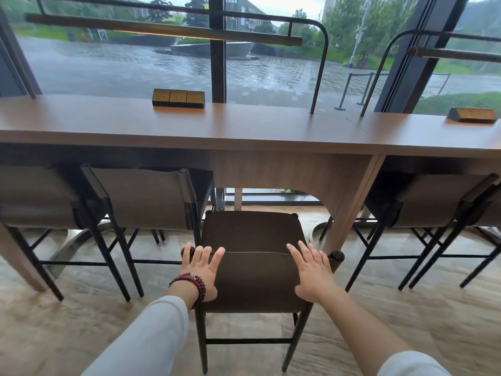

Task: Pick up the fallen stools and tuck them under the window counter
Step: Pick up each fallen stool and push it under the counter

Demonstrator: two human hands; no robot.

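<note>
A dark brown stool (253,240) with black legs stands upright in front of me, facing the window counter (244,126). Its seat front reaches to about the counter's front edge, while its low backrest is nearest me. My left hand (202,270) lies flat on the left part of the backrest, fingers straight. On the right part my right hand (314,270) presses the same way, fingers spread. Neither hand curls round anything.
Two stools (141,198) stand tucked under the counter to the left, and two more stools (433,202) to the right. A wooden counter support panel (349,202) stands just right of my stool. Brass socket boxes (178,98) sit on the countertop.
</note>
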